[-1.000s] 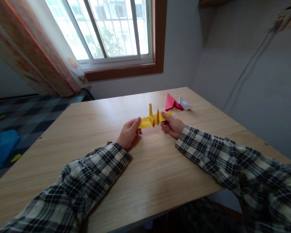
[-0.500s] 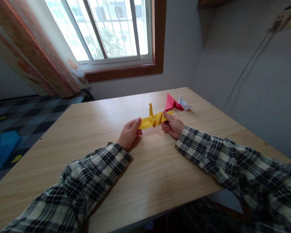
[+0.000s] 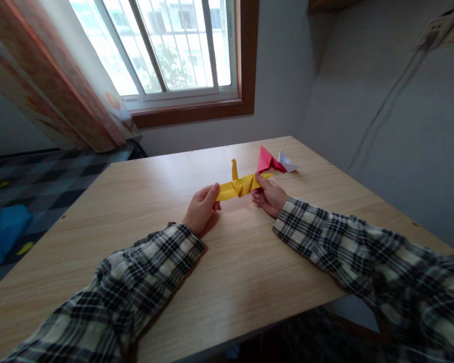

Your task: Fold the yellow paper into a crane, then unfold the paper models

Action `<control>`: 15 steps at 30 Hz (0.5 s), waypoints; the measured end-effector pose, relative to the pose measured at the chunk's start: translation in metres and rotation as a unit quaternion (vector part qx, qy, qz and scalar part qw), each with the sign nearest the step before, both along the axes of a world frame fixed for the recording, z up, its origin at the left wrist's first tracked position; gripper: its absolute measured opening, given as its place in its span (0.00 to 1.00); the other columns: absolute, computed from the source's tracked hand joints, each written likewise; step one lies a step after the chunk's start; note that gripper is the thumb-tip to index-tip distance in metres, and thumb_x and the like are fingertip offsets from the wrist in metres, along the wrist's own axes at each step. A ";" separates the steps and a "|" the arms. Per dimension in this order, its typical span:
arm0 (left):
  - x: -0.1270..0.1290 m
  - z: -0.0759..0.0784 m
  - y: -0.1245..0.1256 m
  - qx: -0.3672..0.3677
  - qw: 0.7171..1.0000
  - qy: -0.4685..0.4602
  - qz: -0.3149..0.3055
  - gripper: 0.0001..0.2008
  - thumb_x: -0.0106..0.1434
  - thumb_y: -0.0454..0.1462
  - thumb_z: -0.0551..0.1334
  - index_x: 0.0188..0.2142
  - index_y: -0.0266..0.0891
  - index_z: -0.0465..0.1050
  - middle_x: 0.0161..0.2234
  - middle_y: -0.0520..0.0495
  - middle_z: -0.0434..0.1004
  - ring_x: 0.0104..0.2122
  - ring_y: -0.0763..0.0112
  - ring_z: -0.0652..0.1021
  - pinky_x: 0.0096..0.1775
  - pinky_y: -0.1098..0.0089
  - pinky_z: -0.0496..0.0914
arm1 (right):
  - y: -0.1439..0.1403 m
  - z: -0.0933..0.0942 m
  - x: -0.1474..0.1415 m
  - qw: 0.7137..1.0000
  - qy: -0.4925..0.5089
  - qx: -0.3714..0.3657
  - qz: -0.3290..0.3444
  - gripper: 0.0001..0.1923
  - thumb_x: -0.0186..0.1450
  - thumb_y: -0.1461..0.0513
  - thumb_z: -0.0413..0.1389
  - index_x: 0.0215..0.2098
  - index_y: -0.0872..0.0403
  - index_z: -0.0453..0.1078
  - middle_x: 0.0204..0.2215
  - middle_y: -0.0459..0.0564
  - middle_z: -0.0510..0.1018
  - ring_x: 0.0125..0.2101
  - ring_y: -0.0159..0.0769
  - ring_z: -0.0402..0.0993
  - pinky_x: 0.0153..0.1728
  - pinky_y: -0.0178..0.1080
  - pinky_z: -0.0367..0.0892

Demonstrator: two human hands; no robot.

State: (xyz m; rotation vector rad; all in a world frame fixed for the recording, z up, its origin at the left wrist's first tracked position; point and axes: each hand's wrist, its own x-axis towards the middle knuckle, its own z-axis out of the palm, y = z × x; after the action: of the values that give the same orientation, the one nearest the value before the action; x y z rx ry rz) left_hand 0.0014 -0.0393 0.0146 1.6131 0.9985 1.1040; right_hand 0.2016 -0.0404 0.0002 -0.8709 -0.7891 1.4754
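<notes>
A yellow origami crane point(image 3: 242, 186) is stretched between my two hands above the table. Its thin neck with a bent tip stands up, and pleated folds show across its middle. My left hand point(image 3: 203, 205) pinches the left end, thumb on top. Closed around the right part is my right hand point(image 3: 268, 194), thumb on the near face, with a pointed yellow tip sticking out past it. The fingers behind the paper are partly hidden.
On the far right of the wooden table point(image 3: 144, 196) lie a red folded paper piece point(image 3: 268, 160) and a white folded paper piece point(image 3: 286, 160), side by side. A blue object point(image 3: 7, 232) is off to the left beyond the table edge. A window point(image 3: 174, 45) stands behind.
Almost nothing differs. The yellow crane's neck sits very slightly higher, and both hands keep their hold on it.
</notes>
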 end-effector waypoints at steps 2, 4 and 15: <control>0.000 0.000 0.000 0.005 1.000 0.001 0.001 0.22 0.68 0.51 0.55 0.24 0.39 0.66 0.19 0.53 0.64 0.20 0.75 0.66 0.25 0.72 0.62 | -0.001 0.000 0.000 1.000 0.001 0.001 0.000 0.27 0.59 0.41 0.61 0.23 0.52 0.59 0.12 0.39 0.63 0.13 0.24 0.55 0.13 0.30 0.48; 0.000 0.001 0.000 0.011 1.000 0.003 0.004 0.22 0.69 0.50 0.55 0.24 0.39 0.66 0.19 0.53 0.64 0.21 0.76 0.67 0.25 0.72 0.62 | -0.001 0.001 0.000 1.000 0.006 0.000 0.001 0.27 0.60 0.41 0.61 0.24 0.52 0.59 0.12 0.39 0.63 0.13 0.23 0.54 0.14 0.30 0.49; -0.001 0.001 0.002 0.034 0.999 0.009 0.022 0.22 0.69 0.50 0.55 0.25 0.39 0.66 0.19 0.53 0.64 0.20 0.75 0.67 0.25 0.73 0.62 | -0.003 0.005 -0.002 1.000 0.011 -0.008 -0.011 0.26 0.60 0.42 0.61 0.26 0.53 0.60 0.14 0.38 0.64 0.13 0.23 0.55 0.14 0.29 0.49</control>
State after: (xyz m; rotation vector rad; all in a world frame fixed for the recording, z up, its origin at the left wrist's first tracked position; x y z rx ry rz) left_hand 0.0006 -0.0377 0.0154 1.6642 1.0218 1.1660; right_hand 0.1995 -0.0436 0.0048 -0.8716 -0.7516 1.4716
